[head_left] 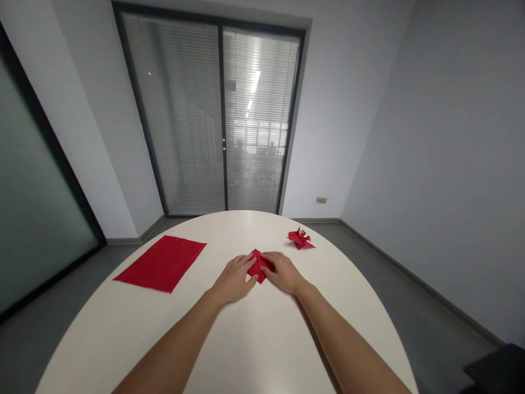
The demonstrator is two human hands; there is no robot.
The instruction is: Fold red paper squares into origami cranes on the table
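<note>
A small piece of folded red paper (pixel 258 268) lies on the table in front of me, a diamond shape with a crease down its middle. My left hand (pixel 234 279) holds its left side, fingertips on top and thumb by the lower edge. From the right, my right hand (pixel 284 271) grips the paper, with its fingers over the right corner and its thumb on the near side. Both hands cover the side corners, so those are hidden.
On the left of the round white table (pixel 250 350) lies a large flat red sheet (pixel 164 264). A folded red paper figure (pixel 300 238) with pointed parts stands near the far right edge. Beyond the table is a glazed partition with blinds (pixel 184 126). Something black (pixel 496 369) shows at bottom right.
</note>
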